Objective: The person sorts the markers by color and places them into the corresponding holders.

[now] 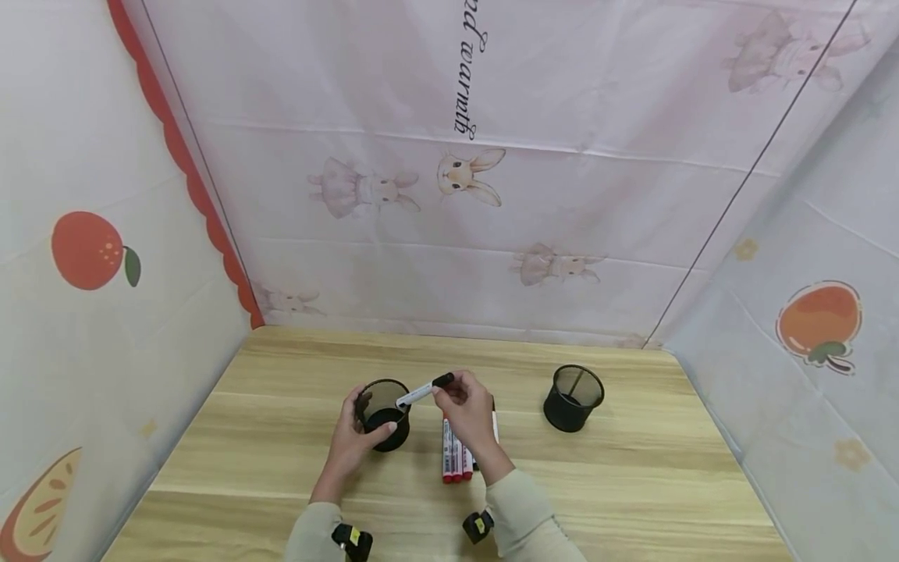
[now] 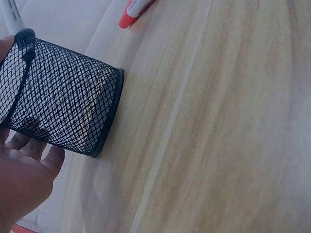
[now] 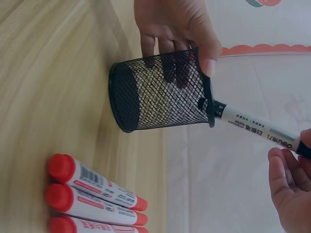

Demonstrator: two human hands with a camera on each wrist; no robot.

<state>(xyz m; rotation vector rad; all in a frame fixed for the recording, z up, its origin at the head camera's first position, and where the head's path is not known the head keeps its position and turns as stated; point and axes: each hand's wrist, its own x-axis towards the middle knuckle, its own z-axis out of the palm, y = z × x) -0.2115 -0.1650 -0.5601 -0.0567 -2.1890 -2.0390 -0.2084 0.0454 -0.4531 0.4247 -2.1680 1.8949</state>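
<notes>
The left grip (image 1: 350,439) curls round the mesh cup (image 3: 158,94), presumably to steady it; the right grip (image 1: 469,410) pinches a marker (image 3: 257,127) by its outer end — leaving the other end free, tilted into the cup's mouth

Rabbit-printed pale pink fabric (image 1: 597,199) hangs behind the wood-grain table (image 1: 667,484).

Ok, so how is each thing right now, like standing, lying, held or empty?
Left mesh cup: gripped by the left hand
Right mesh cup: upright, looks empty
White marker: tilted, pinched by the right hand, end at left cup's mouth
Three red markers: capped, lying side by side
Other markers: mostly hidden
</notes>
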